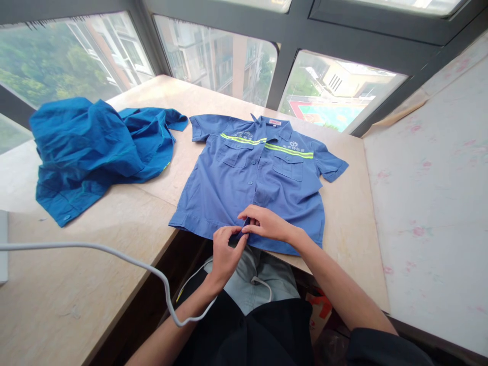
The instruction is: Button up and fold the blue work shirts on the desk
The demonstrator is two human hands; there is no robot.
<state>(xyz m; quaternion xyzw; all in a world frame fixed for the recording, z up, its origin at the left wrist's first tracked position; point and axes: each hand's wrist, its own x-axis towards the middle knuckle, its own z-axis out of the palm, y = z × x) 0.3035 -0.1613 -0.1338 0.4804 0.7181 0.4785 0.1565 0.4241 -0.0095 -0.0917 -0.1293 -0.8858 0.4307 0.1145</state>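
A blue short-sleeved work shirt (244, 178) with yellow reflective stripes lies flat, front up, on the wooden ledge, collar towards the window. My left hand (225, 253) pinches the bottom hem at the button placket. My right hand (267, 223) pinches the same spot from the other side, fingers closed on the fabric. Both hands meet at the shirt's lower front edge, near the ledge's rim.
A crumpled pile of darker blue clothing (91, 152) lies at the left on the wooden ledge (114, 239). A white cable (114, 256) runs across the near left. Windows (213, 56) line the back; a pale wall (430, 193) stands at the right.
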